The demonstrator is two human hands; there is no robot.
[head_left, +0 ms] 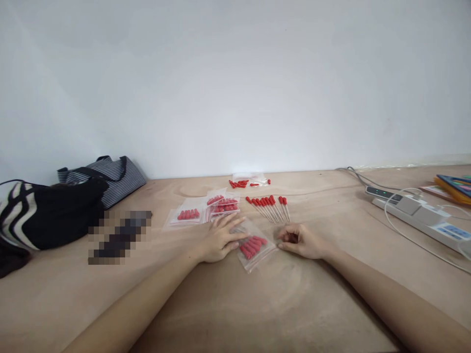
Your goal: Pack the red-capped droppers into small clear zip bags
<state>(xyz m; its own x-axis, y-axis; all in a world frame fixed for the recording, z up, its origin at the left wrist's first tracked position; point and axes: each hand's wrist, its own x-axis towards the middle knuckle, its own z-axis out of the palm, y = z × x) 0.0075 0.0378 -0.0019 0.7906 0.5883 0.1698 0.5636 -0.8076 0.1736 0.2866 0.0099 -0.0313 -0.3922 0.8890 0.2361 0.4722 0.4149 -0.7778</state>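
In front of me lies a small clear zip bag (253,244) with several red rubber bulbs (252,246) inside it. My left hand (221,239) is spread flat, its fingers reaching over the bag's left and upper part. At the bag's right edge my right hand (300,240) is closed, thumb and fingers pinching the plastic by the seal. Just beyond lie several droppers (270,208) with red bulbs and thin pale stems, side by side. More filled zip bags (189,214) overlap on the table past my left hand.
Loose red bulbs (239,184) and a clear plastic bag (250,176) lie near the wall. On the left are a striped bag (121,179), a black bag (66,213) and a blurred dark object (121,240). A power strip (423,220) with cables stands at right.
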